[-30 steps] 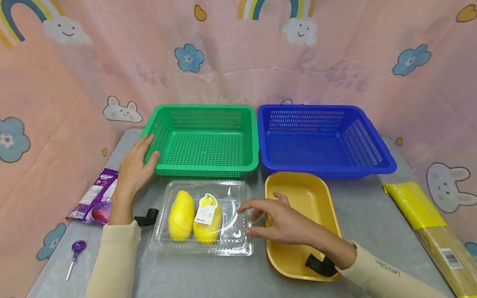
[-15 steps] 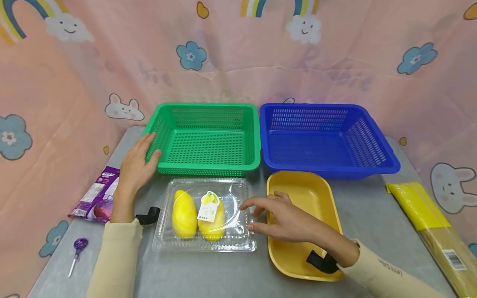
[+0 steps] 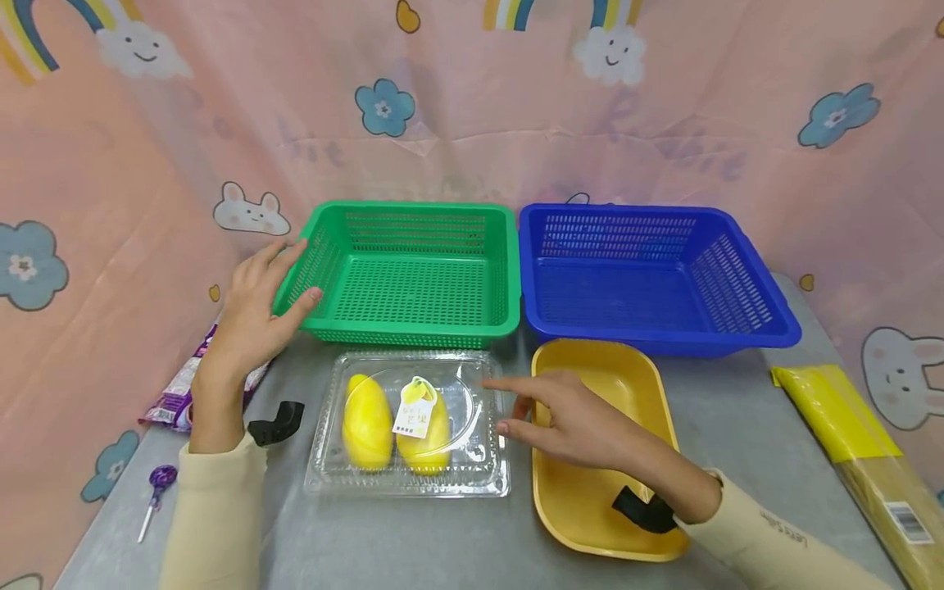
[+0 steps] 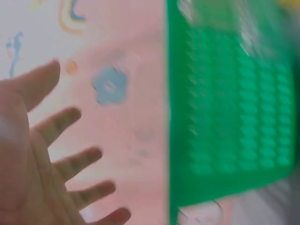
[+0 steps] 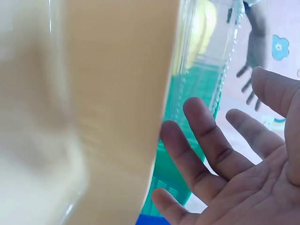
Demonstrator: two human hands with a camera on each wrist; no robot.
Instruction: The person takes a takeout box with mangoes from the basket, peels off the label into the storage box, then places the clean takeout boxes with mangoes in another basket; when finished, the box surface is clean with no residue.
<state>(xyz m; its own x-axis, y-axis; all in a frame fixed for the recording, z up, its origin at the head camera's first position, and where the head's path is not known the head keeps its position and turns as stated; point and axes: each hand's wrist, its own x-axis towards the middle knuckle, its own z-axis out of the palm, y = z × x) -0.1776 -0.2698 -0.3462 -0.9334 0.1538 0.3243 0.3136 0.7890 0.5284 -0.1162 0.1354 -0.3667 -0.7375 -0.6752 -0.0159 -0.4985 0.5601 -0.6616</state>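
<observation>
My left hand [image 3: 254, 307] is beside the left rim of the green basket [image 3: 409, 332], fingers spread. In the left wrist view this left hand [image 4: 42, 150] holds nothing and stands apart from the basket. My right hand [image 3: 571, 418] hovers over the yellow tray [image 3: 605, 537], its index finger stretched toward a clear plastic box [image 3: 465, 471]. Inside the box lie two yellow mangoes [image 3: 366, 434], one bearing a white tag [image 3: 415, 418]. The right wrist view shows the right hand [image 5: 234, 164] with loose fingers and nothing in them; contact with the box is unclear.
A blue basket [image 3: 612, 303] stands right of the green one. A purple snack bag [image 3: 177, 397], partly behind the left forearm, and a purple lollipop [image 3: 158, 487] lie at left. At right lies a long yellow-ended package [image 3: 859, 451]. A pink curtain [image 3: 472, 106] closes off the back.
My left hand has risen and shifted left off the green basket's rim, covering more of the snack bag. The right index finger has straightened. The view has shifted slightly.
</observation>
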